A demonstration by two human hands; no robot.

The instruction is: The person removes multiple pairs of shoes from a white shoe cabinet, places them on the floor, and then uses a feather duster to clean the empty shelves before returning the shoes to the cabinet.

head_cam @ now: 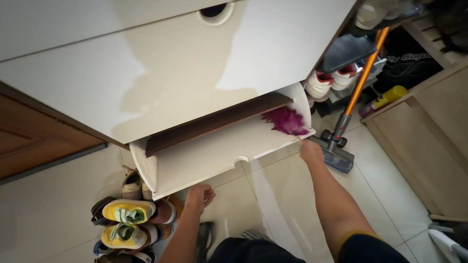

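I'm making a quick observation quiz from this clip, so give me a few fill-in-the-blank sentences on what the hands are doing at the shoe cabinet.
1. The right hand holds a duster whose feathers are ____ in colour.
2. The left hand touches the edge of the tilted-open white ____.
3. The shoes on the floor under that hand are mostly ____.

Missing words: purple; drawer; yellow
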